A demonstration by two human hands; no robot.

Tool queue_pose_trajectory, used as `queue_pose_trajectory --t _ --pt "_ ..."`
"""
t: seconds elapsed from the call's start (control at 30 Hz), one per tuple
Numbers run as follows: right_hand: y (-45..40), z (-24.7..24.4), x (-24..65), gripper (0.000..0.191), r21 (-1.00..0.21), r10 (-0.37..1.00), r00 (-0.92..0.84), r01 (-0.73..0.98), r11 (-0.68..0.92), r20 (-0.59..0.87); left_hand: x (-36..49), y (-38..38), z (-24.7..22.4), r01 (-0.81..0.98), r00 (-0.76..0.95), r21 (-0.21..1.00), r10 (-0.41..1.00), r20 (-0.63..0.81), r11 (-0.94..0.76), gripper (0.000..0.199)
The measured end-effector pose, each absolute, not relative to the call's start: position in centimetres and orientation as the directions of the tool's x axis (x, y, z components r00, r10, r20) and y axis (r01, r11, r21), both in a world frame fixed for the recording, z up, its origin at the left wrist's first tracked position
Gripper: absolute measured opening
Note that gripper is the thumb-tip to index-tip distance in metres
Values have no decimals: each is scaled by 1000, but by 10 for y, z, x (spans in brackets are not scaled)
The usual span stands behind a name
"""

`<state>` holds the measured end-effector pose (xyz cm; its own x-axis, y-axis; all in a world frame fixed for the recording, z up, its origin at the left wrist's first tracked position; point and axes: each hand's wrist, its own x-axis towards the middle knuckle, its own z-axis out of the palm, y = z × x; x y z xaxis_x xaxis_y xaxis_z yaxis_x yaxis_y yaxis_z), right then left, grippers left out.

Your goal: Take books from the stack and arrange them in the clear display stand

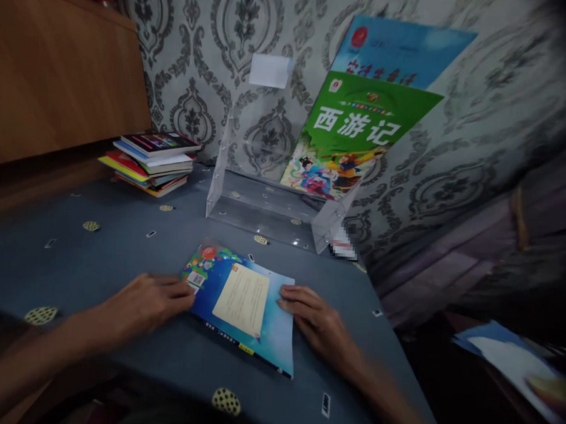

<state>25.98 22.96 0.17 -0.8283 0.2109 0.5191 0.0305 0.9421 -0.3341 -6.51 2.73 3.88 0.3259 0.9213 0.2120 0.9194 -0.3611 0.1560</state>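
A blue book (278,312) with a cream text panel and a barcode label lies on the table in front of me, its spine towards me. My left hand (154,303) grips the book's left edge, the fingers together near the barcode. At the opposite edge, my right hand (318,320) has its fingertips on the cover and is closed on that side. Both thumbs are mostly hidden. Beyond the book stands a clear acrylic rack (264,220), in whose right end a green book (347,130) and a blue book (402,48) lean upright.
A stack of books (151,162) sits at the back left beside a wooden cabinet (64,71). Patterned wallpaper (189,101) rises behind the dark grey tablecloth (122,249). Past the table's right edge, a blue and white book or sheet (511,366) lies lower down, blurred.
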Motion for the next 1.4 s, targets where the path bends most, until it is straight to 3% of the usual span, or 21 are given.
queue_pose_trajectory --t 0.13,0.27,0.37,0.57,0.87,1.03,1.23,1.4 --pt "227 20 258 38 -227 136 -937 63 972 323 -51 10 31 950 259 131 949 177 -284 38" --pt "198 44 213 43 -314 51 -946 -55 948 320 -29 -5 32 990 136 34 985 103 -140 57" --pt "165 52 162 49 -382 -11 -981 -86 920 194 -11 -18 25 996 62 -67 995 74 -57 53" --pt "134 42 101 46 -307 -115 -990 -134 942 79 12 -40 3 986 -15 -160 987 162 42 49" --pt "152 30 92 41 -240 -52 -994 -74 968 96 7 -40 7 985 68 -171 979 192 -35 52" --pt "185 22 82 46 -137 107 -983 86 987 148 4 -40 4 993 56 -111 986 158 -39 54" --pt "204 17 74 48 -79 294 -943 284 955 158 -7 -35 18 999 46 11 997 69 -46 53" --pt "199 18 72 48 -57 331 -932 326 943 150 -28 6 45 998 25 57 997 -66 -21 37"
